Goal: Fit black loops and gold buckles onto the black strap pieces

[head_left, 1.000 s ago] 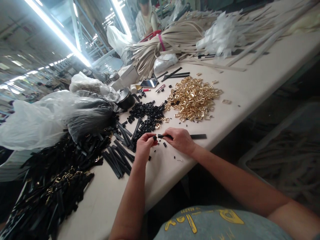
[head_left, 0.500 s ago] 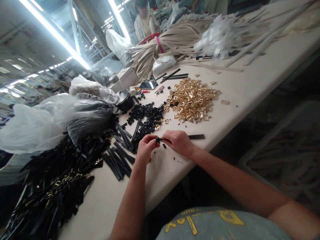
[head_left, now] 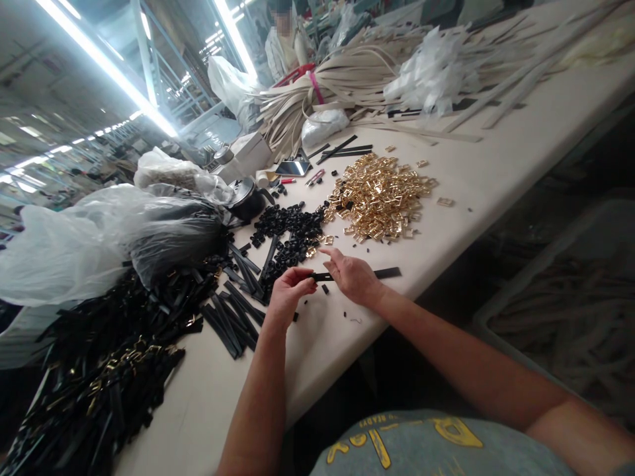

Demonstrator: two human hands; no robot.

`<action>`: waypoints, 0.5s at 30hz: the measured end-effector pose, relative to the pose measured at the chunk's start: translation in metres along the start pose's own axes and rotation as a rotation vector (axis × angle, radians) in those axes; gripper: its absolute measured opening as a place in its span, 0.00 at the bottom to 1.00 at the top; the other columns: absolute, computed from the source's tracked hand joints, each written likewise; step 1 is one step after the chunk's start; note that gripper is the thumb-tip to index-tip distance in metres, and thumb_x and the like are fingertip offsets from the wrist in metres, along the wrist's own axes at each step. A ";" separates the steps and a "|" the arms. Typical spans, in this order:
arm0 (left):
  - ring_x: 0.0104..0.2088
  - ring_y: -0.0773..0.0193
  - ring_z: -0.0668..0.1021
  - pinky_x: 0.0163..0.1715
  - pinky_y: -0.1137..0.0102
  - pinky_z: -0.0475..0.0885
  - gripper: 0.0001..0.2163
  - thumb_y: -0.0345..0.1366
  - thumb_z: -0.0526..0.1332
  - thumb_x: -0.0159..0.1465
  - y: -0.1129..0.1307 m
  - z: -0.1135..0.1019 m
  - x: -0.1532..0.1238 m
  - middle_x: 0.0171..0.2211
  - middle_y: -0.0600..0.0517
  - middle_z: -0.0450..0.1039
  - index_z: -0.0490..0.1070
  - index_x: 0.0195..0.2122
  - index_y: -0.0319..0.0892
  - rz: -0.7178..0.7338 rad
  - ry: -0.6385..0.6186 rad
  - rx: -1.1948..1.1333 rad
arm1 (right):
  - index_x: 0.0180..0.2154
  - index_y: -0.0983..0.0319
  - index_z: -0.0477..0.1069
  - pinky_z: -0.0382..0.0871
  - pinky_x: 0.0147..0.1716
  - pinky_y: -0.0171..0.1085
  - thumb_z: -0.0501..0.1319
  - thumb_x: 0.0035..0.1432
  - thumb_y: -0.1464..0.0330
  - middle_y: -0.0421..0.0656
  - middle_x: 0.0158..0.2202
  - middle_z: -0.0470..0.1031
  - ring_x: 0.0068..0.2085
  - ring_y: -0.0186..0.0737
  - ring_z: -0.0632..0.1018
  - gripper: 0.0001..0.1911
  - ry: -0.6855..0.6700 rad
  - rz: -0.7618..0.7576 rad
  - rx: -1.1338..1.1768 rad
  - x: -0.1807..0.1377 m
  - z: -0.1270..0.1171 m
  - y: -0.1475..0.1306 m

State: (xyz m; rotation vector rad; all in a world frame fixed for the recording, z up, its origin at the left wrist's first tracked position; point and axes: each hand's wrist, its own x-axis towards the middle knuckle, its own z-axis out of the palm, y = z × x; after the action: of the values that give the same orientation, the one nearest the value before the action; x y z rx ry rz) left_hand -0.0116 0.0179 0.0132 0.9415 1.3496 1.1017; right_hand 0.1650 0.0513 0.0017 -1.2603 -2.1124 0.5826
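My left hand (head_left: 292,291) is closed, thumb and fingers pinching the end of a black strap (head_left: 323,276). A small slot shows in the strap just right of my left fingertips. My right hand (head_left: 353,279) lies over the strap's middle, with its index finger and thumb spread apart; its lower fingers are hidden. Beyond the right hand, a flat black strap end (head_left: 387,272) sticks out, in line with the part held on the left. Close behind both hands is a pile of small black loops (head_left: 292,231). Farther back lies a heap of gold buckles (head_left: 384,198).
Cut black strips (head_left: 233,320) and a mound of black straps with gold buckles (head_left: 114,363) lie to the left. Plastic bags (head_left: 124,225), a lidded metal pot (head_left: 245,198) and a phone (head_left: 294,168) stand behind. Beige strips (head_left: 347,73) cover the back; a person (head_left: 285,49) is beyond.
My right hand's fingers have parted from the left fingertips and spread, baring the slotted strap between the hands. The strap's right end has shifted slightly left.
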 end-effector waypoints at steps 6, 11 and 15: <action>0.26 0.69 0.76 0.32 0.71 0.73 0.13 0.36 0.71 0.48 -0.004 0.021 -0.002 0.26 0.54 0.75 0.74 0.34 0.38 0.032 -0.118 0.020 | 0.61 0.63 0.59 0.63 0.32 0.35 0.48 0.69 0.66 0.45 0.35 0.81 0.34 0.42 0.80 0.21 -0.025 -0.032 -0.021 -0.001 0.001 -0.001; 0.22 0.72 0.72 0.25 0.75 0.69 0.13 0.39 0.72 0.48 -0.002 0.018 -0.001 0.21 0.56 0.71 0.71 0.29 0.39 0.092 -0.005 0.077 | 0.53 0.63 0.69 0.64 0.35 0.35 0.52 0.68 0.62 0.46 0.40 0.80 0.38 0.41 0.79 0.17 -0.007 -0.162 -0.002 -0.003 0.002 0.001; 0.23 0.71 0.74 0.27 0.73 0.70 0.16 0.44 0.71 0.49 0.000 0.009 0.000 0.24 0.55 0.72 0.72 0.32 0.39 0.102 0.031 0.060 | 0.40 0.61 0.75 0.62 0.35 0.35 0.59 0.64 0.61 0.45 0.37 0.79 0.37 0.41 0.78 0.12 -0.025 -0.302 -0.048 -0.003 0.004 0.003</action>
State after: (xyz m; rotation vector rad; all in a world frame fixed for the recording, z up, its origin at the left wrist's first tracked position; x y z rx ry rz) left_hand -0.0022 0.0192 0.0131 1.0506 1.3785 1.1630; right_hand 0.1657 0.0497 -0.0041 -0.9351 -2.2917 0.4188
